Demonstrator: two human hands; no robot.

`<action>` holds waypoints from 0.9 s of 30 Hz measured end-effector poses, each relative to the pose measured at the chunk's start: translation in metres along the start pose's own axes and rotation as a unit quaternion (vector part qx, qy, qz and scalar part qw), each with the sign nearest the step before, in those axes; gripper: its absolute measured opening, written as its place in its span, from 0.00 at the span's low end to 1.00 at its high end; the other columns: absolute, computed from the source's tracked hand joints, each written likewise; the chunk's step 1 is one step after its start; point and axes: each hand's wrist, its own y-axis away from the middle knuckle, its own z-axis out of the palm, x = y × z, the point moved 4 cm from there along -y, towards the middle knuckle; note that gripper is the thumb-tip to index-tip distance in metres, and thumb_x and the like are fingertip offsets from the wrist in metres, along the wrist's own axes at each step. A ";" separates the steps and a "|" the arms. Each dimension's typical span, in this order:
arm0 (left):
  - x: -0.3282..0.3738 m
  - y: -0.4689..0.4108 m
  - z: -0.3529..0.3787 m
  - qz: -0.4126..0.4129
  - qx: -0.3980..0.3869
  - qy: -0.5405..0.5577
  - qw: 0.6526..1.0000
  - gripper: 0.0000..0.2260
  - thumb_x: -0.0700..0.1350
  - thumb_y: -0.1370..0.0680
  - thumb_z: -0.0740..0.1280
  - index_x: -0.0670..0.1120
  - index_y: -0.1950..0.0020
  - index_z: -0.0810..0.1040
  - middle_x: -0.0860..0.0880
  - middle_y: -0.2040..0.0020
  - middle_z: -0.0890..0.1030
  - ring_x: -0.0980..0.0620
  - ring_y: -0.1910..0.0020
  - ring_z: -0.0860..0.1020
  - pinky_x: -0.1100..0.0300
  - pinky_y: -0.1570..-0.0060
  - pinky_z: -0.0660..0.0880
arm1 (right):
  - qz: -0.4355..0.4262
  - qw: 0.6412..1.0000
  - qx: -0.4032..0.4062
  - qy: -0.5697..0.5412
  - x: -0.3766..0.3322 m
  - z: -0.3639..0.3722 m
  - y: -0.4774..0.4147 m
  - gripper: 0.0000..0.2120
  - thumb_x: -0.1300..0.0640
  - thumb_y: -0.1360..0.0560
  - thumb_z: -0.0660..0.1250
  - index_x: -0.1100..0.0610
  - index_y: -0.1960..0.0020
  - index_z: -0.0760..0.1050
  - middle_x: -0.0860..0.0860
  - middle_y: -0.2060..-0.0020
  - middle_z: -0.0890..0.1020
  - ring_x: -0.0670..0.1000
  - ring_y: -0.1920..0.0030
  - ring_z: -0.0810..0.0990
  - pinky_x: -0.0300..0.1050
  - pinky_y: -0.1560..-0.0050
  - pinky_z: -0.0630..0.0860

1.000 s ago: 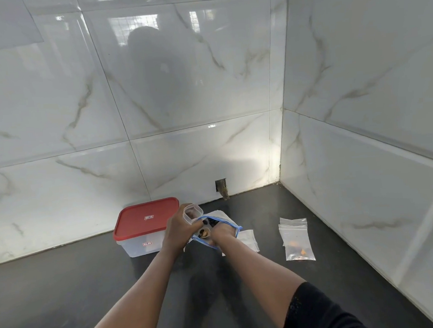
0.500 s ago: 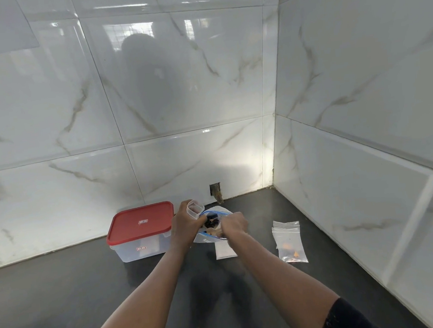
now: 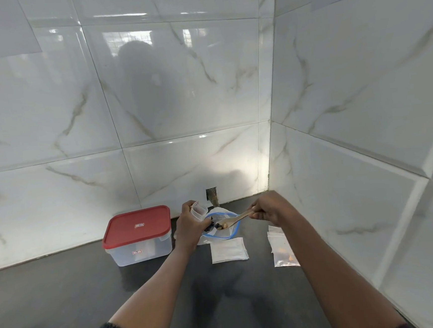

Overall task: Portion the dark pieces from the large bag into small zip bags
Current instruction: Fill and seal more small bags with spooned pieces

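Left hand (image 3: 189,226) grips small zip bag (image 3: 198,211); right hand (image 3: 268,207) pinches spoon (image 3: 237,217) — dark pieces (image 3: 215,226) in large bag (image 3: 232,234)

Worktop (image 3: 66,305): dark, matt, set into a corner.

Back wall (image 3: 50,112): large glossy white tiles with grey-brown veining. A blurred dark reflection of a figure (image 3: 141,74) shows in one tile, and a bright patch of light (image 3: 237,175) falls low, near the corner.

Right wall (image 3: 360,100): same tile, meeting the back wall at a vertical joint.

Small rectangular cut-out (image 3: 212,196) in the back wall just above the worktop. Something brownish sits in it, too small to identify.

Clear plastic box (image 3: 149,249) stands on the worktop, near the back wall. Its red lid (image 3: 127,230) is on. One small label is on the lid and one on the front side, both unreadable.
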 end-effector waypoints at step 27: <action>-0.011 0.002 0.004 -0.039 -0.033 -0.007 0.999 0.26 0.44 0.30 0.73 0.44 0.35 0.68 0.47 0.44 0.78 0.48 0.46 0.75 0.58 0.49 0.71 | -0.325 0.882 0.006 0.340 -0.049 0.056 0.041 0.19 0.71 0.25 0.57 0.62 0.39 0.79 0.57 0.50 0.82 0.54 0.51 0.78 0.34 0.52 0.69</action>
